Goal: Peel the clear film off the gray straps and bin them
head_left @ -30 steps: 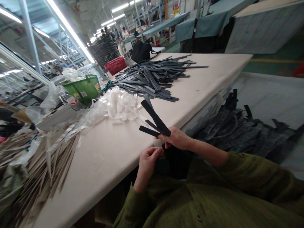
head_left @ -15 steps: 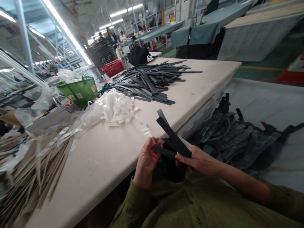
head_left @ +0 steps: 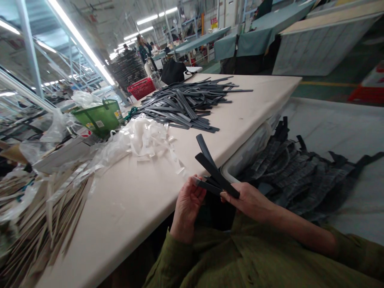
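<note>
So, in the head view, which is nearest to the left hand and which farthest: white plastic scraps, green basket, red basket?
From the left hand, which grips the dark strips:
1. White plastic scraps, just ahead, slightly left.
2. Green basket, farther back, at the left.
3. Red basket, far back.

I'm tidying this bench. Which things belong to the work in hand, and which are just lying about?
In use: dark strips, gripped by right hand and left hand; strip pile; white scraps.
Lying about: green basket; red basket; black bag.
</note>
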The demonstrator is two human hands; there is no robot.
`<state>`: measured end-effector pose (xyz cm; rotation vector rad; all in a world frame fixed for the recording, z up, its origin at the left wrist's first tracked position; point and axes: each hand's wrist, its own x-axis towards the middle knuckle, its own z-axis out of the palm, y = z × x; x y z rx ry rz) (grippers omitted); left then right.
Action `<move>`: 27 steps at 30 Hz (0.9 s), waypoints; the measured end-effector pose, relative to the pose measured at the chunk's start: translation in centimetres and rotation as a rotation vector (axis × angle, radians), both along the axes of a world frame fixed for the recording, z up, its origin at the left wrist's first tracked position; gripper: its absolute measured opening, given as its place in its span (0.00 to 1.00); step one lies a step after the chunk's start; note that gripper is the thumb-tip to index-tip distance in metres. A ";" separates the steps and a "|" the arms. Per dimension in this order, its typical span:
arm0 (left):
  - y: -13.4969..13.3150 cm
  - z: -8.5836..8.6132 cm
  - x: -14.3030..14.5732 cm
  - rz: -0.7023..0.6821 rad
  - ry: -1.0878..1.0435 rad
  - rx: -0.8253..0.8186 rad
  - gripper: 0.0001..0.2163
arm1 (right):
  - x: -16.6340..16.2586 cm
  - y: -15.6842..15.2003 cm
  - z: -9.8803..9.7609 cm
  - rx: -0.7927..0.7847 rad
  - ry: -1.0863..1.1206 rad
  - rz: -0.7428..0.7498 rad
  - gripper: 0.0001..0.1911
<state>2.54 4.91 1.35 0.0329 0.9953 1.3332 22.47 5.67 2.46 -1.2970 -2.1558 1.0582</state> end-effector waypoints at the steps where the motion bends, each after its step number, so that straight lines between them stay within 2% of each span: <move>1: -0.1 -0.2 0.3 -0.010 0.008 0.007 0.05 | -0.2 0.0 0.0 0.007 -0.007 -0.006 0.19; 5: -1.0 -0.7 2.2 -0.093 0.038 0.103 0.14 | -1.3 0.4 0.1 0.029 -0.032 -0.046 0.20; 7: -1.5 -0.9 3.0 -0.109 0.049 0.153 0.16 | -1.1 0.5 0.2 -0.030 -0.012 -0.031 0.22; 11: -2.0 -1.6 2.9 0.003 0.083 0.092 0.18 | 2.5 0.0 0.0 -0.223 0.018 0.043 0.26; 14: -2.6 -2.6 2.8 0.035 0.075 0.034 0.20 | 5.4 -1.0 -0.8 -0.352 0.012 -0.007 0.28; 16: -3.3 -3.2 3.8 -0.031 0.052 0.032 0.18 | 5.8 -1.5 -1.4 -0.391 0.013 -0.045 0.28; 21: -5.1 -3.3 7.1 -0.254 0.027 0.094 0.14 | 4.1 -1.4 -1.7 -0.291 0.011 -0.022 0.29; 23: -5.3 -3.2 7.1 -0.226 0.044 0.096 0.14 | 4.8 -1.4 -1.6 -0.336 0.047 0.018 0.29; 25: -5.2 -3.3 6.4 -0.136 0.061 0.080 0.14 | 6.5 -1.6 -1.7 -0.434 0.074 0.051 0.28; 27: -5.1 -3.6 5.8 -0.071 0.057 0.067 0.14 | 8.2 -2.0 -2.0 -0.525 0.082 0.033 0.27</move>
